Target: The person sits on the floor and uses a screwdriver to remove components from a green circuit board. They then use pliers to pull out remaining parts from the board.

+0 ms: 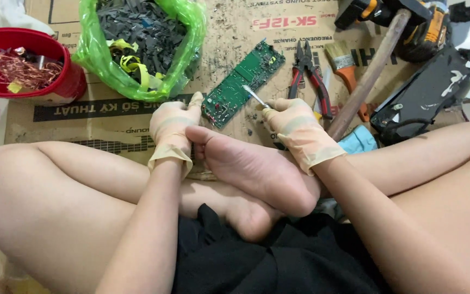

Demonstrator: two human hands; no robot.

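Both hands gloved, low over my crossed legs. Left hand pinches the near edge of the green circuit board lying on cardboard on the floor. Right hand grips a thin metal tool, tip on the board. Pliers, paintbrush, hammer handle crowd the right; green bag of scraps and red bowl of copper wire sit left.

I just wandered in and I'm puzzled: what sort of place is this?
Probably a makeshift floor workshop for stripping old electronics: a green circuit board lies on flattened cardboard, a red bowl holds copper wire, and pliers and a hammer lie nearby.
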